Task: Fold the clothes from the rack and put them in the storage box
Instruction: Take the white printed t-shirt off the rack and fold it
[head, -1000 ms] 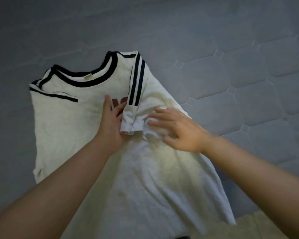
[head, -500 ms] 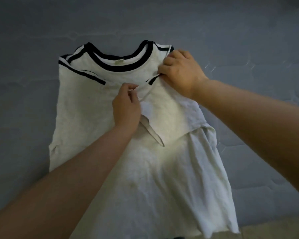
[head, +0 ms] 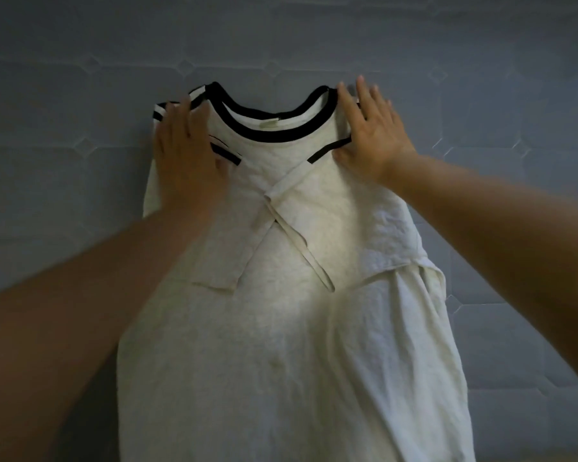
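A cream T-shirt (head: 281, 328) with a black collar and black sleeve stripes lies flat on a grey quilted mattress (head: 80, 95), collar away from me. Both sleeves are folded inward and cross over the chest. My left hand (head: 187, 161) presses flat on the shirt's left shoulder, fingers straight. My right hand (head: 369, 131) lies flat on the right shoulder, fingertips reaching past the collar edge. Neither hand grips cloth. The rack and the storage box are out of view.
The grey quilted mattress surrounds the shirt on the left, far and right sides. The shirt's hem runs off the bottom of the frame. A pale strip shows at the bottom right corner.
Both sleeves now lie folded and crossed. My left hand moved from the chest to the left shoulder, my right hand opened flat on the right shoulder. The view shifted closer.
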Demonstrator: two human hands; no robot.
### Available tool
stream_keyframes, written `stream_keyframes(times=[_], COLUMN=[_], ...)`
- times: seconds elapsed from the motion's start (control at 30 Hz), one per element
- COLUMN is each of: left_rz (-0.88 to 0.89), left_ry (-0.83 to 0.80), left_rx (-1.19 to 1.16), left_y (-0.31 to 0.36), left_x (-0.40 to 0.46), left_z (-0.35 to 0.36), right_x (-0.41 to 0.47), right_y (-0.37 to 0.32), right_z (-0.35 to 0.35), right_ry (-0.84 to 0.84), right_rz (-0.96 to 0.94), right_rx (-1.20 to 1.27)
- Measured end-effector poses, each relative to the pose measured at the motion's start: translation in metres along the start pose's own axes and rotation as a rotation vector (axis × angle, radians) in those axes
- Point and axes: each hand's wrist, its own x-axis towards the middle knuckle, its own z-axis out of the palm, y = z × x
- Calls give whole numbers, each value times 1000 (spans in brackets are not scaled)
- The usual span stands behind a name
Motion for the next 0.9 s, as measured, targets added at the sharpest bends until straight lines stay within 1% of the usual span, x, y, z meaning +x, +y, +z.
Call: stream_keyframes(times=[0.07, 0.1, 0.13, 0.17, 0.23, 0.3, 0.33, 0.4, 0.5, 0.63, 0.7, 0.8, 0.9], left_rz=[-30, -72, -108, -108, -35, 24, 51, 135, 229, 318, 380, 559, 736], left_ry=[-131, -213, -287, -340, -422, -466, -459, -390, -293, -240, -166, -87, -142], left_rx=[65, 52, 23, 0, -27, -59, -64, -120, -179, -110, -65, -11, 13], left_y=[-21, -30, -36, -42, -51, -57, -60, -60, -57, -53, -53, -57, -65], left_x=[25, 40, 51, 62, 75, 80, 81, 76, 57, 17, -7, -54, -101], left_z=[-5, -7, -13, -20, -35, -46, -48, -53, -56, -66, -71, -81, -84], right_x=[8, 11, 13, 13, 11, 6, 3, -6, -25, -62, -82, -123, -172], right_y=[2, 2, 3, 3, 4, 7, 8, 10, 11, 9, 9, 8, 12], right_z=[-1, -3, -5, -8, -13, -15, -15, -13, -11, -11, -10, -4, 6], right_ry=[-61, -75, -72, -45, 39, 99, 116, 141, 170, 189, 216, 187, 182], right_rz=[98, 146, 176, 184, 159, 106, 78, 41, 11, -99, -166, -259, -377], right_rx=[44, 76, 99, 104, 69, 17, -1, 1, 71, 23, -7, -33, -96])
